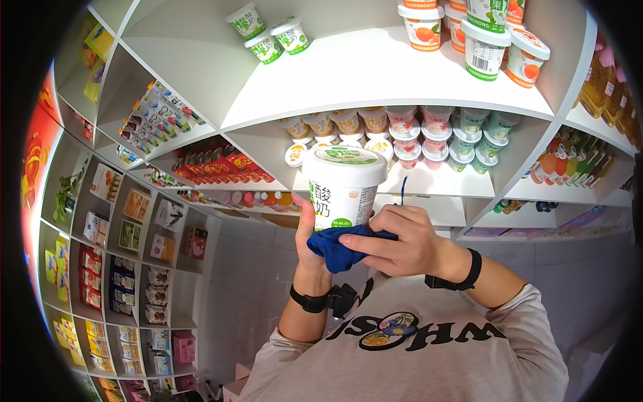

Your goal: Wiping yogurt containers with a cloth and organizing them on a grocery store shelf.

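Observation:
A white lidded yogurt tub (344,188) with green print stands upright in front of my chest. My left hand (310,233) holds it from the left side and below, the thumb up along its wall. With my right hand (397,241) I pinch a dark blue cloth (337,248) against the lower part of the tub; the cloth covers the tub's base. Some fingers of both hands are hidden behind the tub and cloth. Beyond, on the white upper shelf (361,85), several similar green-printed tubs (291,36) sit at the left.
Orange-printed tubs (423,30) and green-printed ones stand at the upper shelf's right. Stacked cups (404,135) fill the compartment below, behind the held tub. White dividers (540,156) edge these compartments. Shelving with packaged goods (91,279) lines the left side.

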A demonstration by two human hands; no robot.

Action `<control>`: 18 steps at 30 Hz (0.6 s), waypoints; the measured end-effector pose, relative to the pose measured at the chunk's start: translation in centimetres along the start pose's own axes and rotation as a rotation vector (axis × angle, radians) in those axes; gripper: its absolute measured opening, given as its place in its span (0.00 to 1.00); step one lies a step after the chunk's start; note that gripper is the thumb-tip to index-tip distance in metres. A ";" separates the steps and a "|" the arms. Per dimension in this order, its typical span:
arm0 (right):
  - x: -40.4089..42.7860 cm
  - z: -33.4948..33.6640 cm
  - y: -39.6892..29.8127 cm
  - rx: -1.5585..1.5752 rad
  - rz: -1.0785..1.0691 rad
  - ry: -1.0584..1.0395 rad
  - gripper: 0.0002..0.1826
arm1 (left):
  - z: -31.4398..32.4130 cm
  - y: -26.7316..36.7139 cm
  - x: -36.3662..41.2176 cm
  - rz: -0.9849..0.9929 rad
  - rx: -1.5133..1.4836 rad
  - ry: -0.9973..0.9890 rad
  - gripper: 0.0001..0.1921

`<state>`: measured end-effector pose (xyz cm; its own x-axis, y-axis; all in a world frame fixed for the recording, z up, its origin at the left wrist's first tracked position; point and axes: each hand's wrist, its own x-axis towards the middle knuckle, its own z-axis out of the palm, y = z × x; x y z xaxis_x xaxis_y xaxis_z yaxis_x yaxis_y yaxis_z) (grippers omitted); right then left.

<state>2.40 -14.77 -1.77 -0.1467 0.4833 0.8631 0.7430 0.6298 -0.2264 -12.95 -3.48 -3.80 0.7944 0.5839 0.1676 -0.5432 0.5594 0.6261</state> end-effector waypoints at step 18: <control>2.2 -1.0 1.6 0.028 0.193 0.189 0.28 | 0.3 -0.5 -0.6 0.069 -0.008 0.135 0.36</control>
<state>3.96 -13.29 0.21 0.1225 0.4757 0.8711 0.7263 0.5551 -0.4053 -13.13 -4.26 -4.01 0.7112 0.6950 0.1057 -0.5980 0.5191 0.6107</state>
